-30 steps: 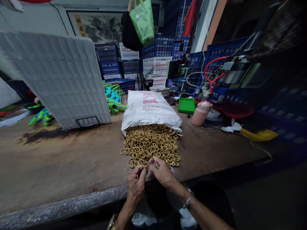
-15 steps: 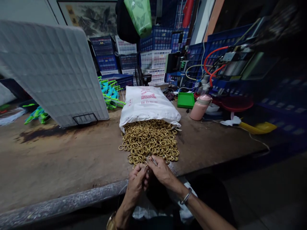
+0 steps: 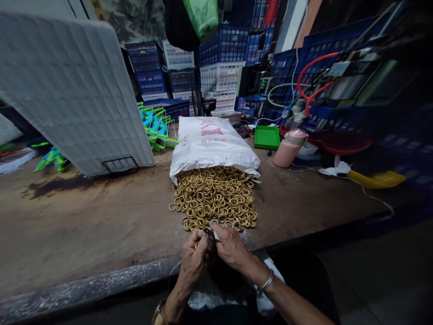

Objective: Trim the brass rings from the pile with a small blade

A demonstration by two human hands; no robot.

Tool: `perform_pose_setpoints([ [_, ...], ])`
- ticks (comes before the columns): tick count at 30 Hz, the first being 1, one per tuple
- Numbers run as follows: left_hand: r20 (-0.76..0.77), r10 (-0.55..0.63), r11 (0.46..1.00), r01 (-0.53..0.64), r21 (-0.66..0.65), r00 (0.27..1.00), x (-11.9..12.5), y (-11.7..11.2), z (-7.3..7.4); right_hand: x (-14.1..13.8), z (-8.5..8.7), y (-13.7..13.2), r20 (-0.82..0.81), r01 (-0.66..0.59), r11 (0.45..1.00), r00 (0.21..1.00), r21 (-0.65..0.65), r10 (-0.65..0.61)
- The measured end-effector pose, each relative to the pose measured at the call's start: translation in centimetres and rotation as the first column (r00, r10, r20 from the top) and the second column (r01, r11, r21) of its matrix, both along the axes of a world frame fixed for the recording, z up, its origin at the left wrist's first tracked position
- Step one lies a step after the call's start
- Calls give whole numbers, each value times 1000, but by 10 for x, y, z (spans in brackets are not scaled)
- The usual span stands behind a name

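Observation:
A heap of gold-coloured metal rings [image 3: 214, 197] spills from the mouth of a white sack [image 3: 211, 144] lying on the worn brown table [image 3: 84, 225]. Both hands meet at the near edge of the heap, just over the table's front edge. My left hand [image 3: 193, 261] is closed, fingers pinched on a ring whose gold edge just shows. My right hand [image 3: 230, 247] is closed too, pinching a small silvery piece against the left hand's fingertips. A bracelet sits on the right wrist, a watch on the left.
A tilted white quilted panel [image 3: 71, 90] on a black wire stand fills the left. Green and blue plastic pieces [image 3: 157, 128] lie behind it. A green tray [image 3: 267, 136], pink bottle [image 3: 288, 148], red bowl [image 3: 345, 142] and yellow scoop [image 3: 379, 179] stand right; stacked crates [image 3: 219, 81] behind.
The hands stay together at the heap's near edge, fingers working slightly. The view has dipped and swung a little, so the table scene sits somewhat differently in frame.

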State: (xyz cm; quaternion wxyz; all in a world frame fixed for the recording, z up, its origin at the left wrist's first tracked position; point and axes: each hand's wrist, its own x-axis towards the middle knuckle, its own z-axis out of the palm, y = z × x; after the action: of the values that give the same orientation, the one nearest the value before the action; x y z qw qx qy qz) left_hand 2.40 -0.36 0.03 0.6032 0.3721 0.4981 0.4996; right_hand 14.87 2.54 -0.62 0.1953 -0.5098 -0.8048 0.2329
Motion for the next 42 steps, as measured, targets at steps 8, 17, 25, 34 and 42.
perform_pose_setpoints([
  [8,40,-4,1000,4,-16,999,-2,3,0,-2,1,-2,70,-34,999,997,-12,35],
  [17,176,-60,996,70,-51,983,-7,-10,8,-1,16,10,176,38,999,984,-4,-36],
  [25,375,37,997,-7,-83,926,-23,-6,3,-40,17,55,207,103,973,967,207,-146],
  [34,573,185,975,-78,-206,799,-53,2,-6,-73,13,82,332,45,974,936,223,-120],
  [42,604,303,943,-143,-300,737,-63,15,-10,-71,16,89,360,59,979,924,196,-128],
])
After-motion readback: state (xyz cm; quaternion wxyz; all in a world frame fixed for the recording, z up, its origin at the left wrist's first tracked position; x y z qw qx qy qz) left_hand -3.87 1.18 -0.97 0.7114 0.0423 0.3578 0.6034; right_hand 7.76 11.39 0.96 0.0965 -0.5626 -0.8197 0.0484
